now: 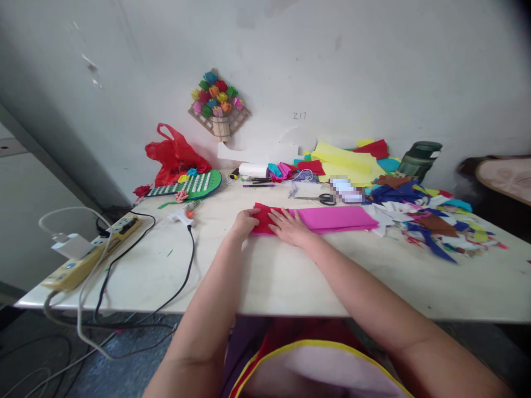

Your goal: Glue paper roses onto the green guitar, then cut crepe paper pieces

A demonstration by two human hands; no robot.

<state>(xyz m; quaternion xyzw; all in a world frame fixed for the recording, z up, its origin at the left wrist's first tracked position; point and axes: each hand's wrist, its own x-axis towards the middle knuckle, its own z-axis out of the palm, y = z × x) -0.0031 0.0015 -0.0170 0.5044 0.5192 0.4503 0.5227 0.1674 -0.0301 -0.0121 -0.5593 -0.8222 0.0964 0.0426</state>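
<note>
A red piece of crepe paper [263, 214] lies over the left end of a long folded pink strip of crepe paper [340, 219] on the table. At the left edge of the red piece, my left hand [245, 224] has its fingers curled and closed on it. My right hand [292, 228] rests flat across the red piece and the pink strip, its fingers spread apart. Parts of both papers are hidden under my hands. Behind them lie black scissors [326, 198] and a phone [346, 189].
A glue gun [181, 215] with its cord lies left, near a yellow power strip [93, 251]. Paper scraps [435, 224] pile up at right beside a dark bottle [420, 160]. Behind stand a red plastic bag [174, 152], a green board [211, 185] and yellow sheets [344, 160].
</note>
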